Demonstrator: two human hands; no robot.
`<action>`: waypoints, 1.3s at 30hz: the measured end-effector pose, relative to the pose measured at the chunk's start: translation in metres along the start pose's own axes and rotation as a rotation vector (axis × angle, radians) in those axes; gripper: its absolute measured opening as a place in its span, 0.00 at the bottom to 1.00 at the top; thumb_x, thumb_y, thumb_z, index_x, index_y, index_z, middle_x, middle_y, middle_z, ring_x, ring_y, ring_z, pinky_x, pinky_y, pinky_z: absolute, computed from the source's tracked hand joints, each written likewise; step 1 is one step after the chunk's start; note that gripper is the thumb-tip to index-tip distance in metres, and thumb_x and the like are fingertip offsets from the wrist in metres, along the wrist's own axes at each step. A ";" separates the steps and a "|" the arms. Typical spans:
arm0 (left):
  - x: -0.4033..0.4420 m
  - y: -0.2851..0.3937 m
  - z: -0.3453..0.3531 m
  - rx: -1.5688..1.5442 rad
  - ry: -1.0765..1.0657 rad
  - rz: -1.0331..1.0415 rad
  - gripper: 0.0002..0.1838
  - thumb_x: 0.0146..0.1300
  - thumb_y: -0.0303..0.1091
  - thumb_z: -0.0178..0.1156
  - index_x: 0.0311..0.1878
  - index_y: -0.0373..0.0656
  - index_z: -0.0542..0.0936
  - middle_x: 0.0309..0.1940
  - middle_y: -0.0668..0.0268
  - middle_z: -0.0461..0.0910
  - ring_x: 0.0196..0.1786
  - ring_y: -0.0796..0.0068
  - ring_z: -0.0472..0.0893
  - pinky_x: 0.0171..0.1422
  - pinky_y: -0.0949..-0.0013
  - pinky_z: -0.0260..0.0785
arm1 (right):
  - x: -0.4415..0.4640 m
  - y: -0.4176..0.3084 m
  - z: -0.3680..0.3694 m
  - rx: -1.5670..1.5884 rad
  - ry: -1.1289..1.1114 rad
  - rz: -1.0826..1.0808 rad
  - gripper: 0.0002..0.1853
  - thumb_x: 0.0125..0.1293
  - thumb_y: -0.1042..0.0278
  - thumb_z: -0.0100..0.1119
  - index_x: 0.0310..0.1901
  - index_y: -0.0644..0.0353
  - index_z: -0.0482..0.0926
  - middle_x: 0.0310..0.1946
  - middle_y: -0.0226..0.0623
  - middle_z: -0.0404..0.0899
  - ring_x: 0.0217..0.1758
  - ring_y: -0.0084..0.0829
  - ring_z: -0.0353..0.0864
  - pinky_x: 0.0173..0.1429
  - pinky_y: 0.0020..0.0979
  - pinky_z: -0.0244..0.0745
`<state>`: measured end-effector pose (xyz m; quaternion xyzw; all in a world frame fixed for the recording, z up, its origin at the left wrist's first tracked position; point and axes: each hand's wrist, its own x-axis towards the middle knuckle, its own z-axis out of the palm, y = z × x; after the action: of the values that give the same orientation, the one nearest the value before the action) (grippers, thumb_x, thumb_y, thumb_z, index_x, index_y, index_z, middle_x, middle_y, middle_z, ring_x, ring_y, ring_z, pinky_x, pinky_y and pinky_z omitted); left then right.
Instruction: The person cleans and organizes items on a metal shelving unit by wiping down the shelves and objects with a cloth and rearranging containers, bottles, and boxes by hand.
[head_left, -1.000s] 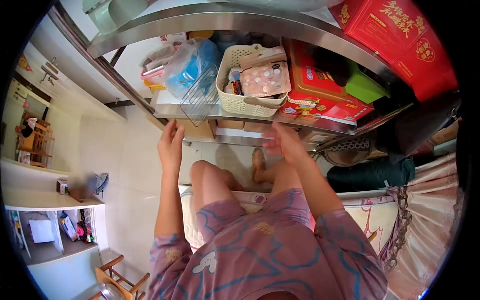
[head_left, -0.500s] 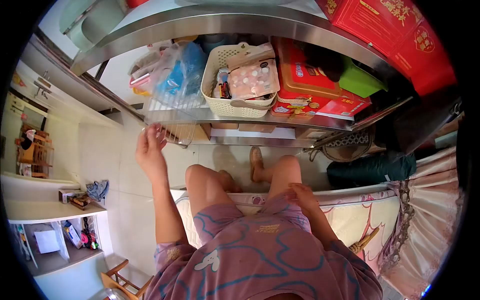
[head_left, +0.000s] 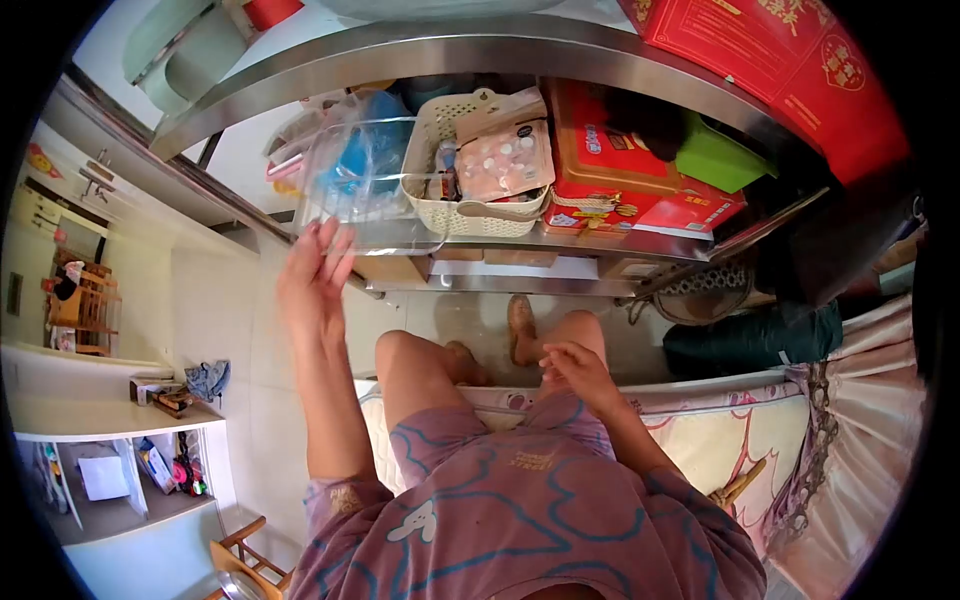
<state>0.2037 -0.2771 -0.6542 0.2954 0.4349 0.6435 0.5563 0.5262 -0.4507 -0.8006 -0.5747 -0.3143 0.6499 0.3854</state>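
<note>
Your left hand [head_left: 318, 272] pinches the blurred wire rack [head_left: 375, 218], left of the basket [head_left: 478, 212] in the head view; your right hand [head_left: 582, 378], fingers loosely bent, is on your side of the basket. Beyond the rack, a plastic bag [head_left: 368, 150] crowds the basket's left; right of it sits a red box [head_left: 598, 128].

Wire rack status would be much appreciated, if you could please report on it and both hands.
Left hand holding wire rack, motion-blurred. Right hand empty near right knee. Rack overlaps plastic bag and cream perforated basket in view; contact unclear.
</note>
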 end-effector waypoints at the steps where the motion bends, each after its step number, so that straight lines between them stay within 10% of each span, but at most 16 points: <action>1: 0.012 -0.005 0.012 -0.044 -0.048 -0.067 0.24 0.72 0.35 0.53 0.65 0.30 0.65 0.61 0.50 0.74 0.60 0.57 0.78 0.57 0.66 0.76 | -0.001 0.003 -0.002 -0.018 0.027 0.022 0.17 0.75 0.61 0.51 0.58 0.62 0.74 0.43 0.36 0.82 0.39 0.24 0.81 0.42 0.26 0.79; 17: 0.094 -0.110 0.107 -0.568 -0.067 -0.614 0.14 0.75 0.22 0.36 0.56 0.22 0.64 0.55 0.37 0.73 0.57 0.42 0.78 0.62 0.50 0.77 | -0.026 0.057 -0.040 -0.132 0.125 -0.046 0.13 0.73 0.68 0.51 0.54 0.65 0.76 0.43 0.35 0.82 0.38 0.24 0.81 0.42 0.26 0.77; 24: 0.059 -0.071 0.089 -0.353 -0.104 -0.482 0.15 0.70 0.20 0.43 0.57 0.23 0.64 0.55 0.43 0.72 0.58 0.47 0.77 0.65 0.49 0.75 | -0.022 0.040 -0.034 -0.042 0.128 -0.051 0.14 0.74 0.67 0.52 0.55 0.63 0.75 0.43 0.35 0.82 0.38 0.23 0.81 0.42 0.25 0.77; 30: 0.013 -0.094 0.063 0.027 0.030 -0.179 0.34 0.65 0.36 0.61 0.68 0.30 0.58 0.69 0.46 0.60 0.72 0.41 0.60 0.71 0.43 0.62 | -0.021 0.040 -0.030 0.035 0.136 -0.011 0.14 0.73 0.65 0.53 0.53 0.64 0.77 0.39 0.33 0.82 0.36 0.21 0.79 0.39 0.24 0.75; 33: 0.029 -0.106 0.080 -0.209 0.028 -0.775 0.46 0.65 0.45 0.63 0.74 0.35 0.45 0.76 0.45 0.38 0.75 0.36 0.51 0.70 0.32 0.55 | -0.017 0.051 -0.038 -0.210 0.126 -0.093 0.14 0.73 0.64 0.53 0.54 0.64 0.76 0.39 0.32 0.82 0.37 0.20 0.79 0.39 0.24 0.75; 39: 0.072 -0.127 0.113 -0.289 -0.055 -0.901 0.35 0.71 0.39 0.51 0.72 0.34 0.48 0.73 0.39 0.43 0.72 0.28 0.51 0.66 0.31 0.62 | -0.032 0.035 -0.039 0.031 0.160 -0.032 0.14 0.73 0.67 0.53 0.54 0.66 0.76 0.43 0.36 0.82 0.40 0.23 0.80 0.44 0.26 0.78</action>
<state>0.3448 -0.1805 -0.7242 0.0139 0.4110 0.3839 0.8268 0.5612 -0.4976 -0.8194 -0.6136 -0.2817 0.6004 0.4286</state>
